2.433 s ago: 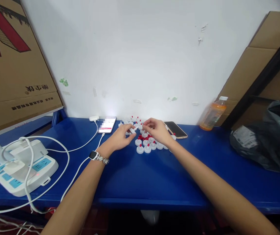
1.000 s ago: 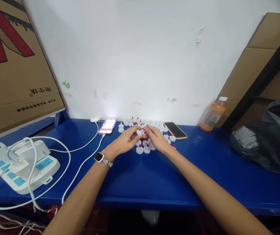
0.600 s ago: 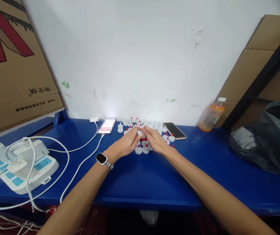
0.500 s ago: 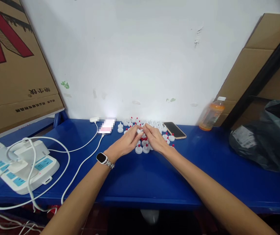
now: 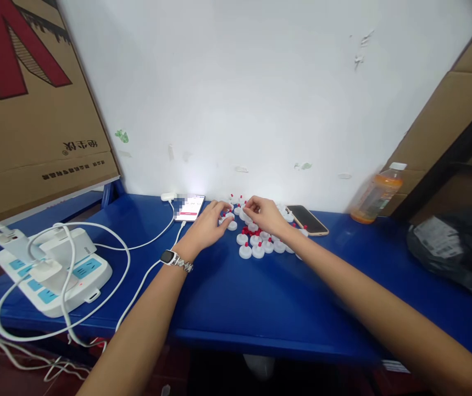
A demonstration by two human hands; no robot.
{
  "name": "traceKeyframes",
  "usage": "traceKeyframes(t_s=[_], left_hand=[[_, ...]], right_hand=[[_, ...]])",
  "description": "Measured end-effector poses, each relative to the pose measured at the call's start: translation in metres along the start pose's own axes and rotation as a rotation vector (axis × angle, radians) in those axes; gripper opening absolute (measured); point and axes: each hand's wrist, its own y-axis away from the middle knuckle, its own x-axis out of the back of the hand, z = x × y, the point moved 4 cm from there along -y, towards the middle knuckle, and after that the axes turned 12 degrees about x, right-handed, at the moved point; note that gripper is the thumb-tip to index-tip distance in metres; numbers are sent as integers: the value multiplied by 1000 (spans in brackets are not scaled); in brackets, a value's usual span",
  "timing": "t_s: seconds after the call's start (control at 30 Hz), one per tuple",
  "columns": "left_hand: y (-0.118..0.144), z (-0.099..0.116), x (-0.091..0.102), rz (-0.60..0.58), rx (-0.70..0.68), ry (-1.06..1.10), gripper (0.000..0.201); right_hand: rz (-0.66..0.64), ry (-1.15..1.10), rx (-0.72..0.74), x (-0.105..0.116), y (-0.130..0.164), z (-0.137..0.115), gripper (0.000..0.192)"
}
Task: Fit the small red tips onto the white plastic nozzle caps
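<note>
Since the earlier frames both hands have slid a bit toward the far side of the pile, and the view has swung so the orange bottle sits closer to the right edge now. Left hand (image 5: pixel 207 224) lies low over the blue table (image 5: pixel 260 297), fingers stretched toward the far-left part of the cluster of white caps (image 5: pixel 260 242), those little round discs with red tips. Fingertips look like they're touching a cap or two, but honestly I can't tell if it's pinching anything, it's all too small and blurry there. Right hand (image 5: pixel 265 215) hovers over the middle of the pile with fingers curled inward, thumb and forefinger close together like it's nipping something tiny; what's between them is hidden. Caps sit at the far middle of the table, just near of the wall, and part of the bunch is covered by the right hand.

A watch (image 5: pixel 168 257) is on the left wrist. Far left of the caps there's a lit phone (image 5: pixel 192 207) on a white cable (image 5: pixel 153 258), screen blurred out. Just right of the pile lies a dark phone (image 5: pixel 306 219). The orange bottle (image 5: pixel 376 193) stands farther right by the cardboard. A power strip (image 5: pixel 54 269) with tangled cords sits near left, and a dark plastic bag (image 5: pixel 458 247) is cut off at the right edge.
</note>
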Motion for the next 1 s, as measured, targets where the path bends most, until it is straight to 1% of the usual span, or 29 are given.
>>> traceKeyframes(t_s=[0.1,0.2,0.33,0.5,0.57,0.63,0.7,0.77,0.9,1.0], left_hand=[[-1,-9,-1,-21,64,-78,25],[-2,-15,-7,-50,61,-116,24],[-2,-19,-15,-93,24,-162,25],[-1,-16,-16,-137,28,-158,26],[-1,-15,-16,-153,47,-152,26],[-1,-15,-17,-152,59,-146,27],[-1,-16,-17,-143,61,-137,26],[-2,-17,-18,-142,58,-128,26],[-3,-20,-18,-158,66,-143,27],[-4,-19,-16,-135,56,-163,29]], right_hand=[[-152,160,15,-12,-13,12,9],[-253,254,50,-21,-21,14,10],[-305,293,80,-23,-26,6,12],[-372,336,72,-24,-26,1,12],[-386,368,70,-24,-27,2,11],[-373,407,56,-24,-33,5,15],[-340,447,44,-25,-42,9,22],[-306,491,22,-27,-56,14,25],[-308,575,-53,-37,-81,26,27],[-317,580,-84,-46,-90,34,24]])
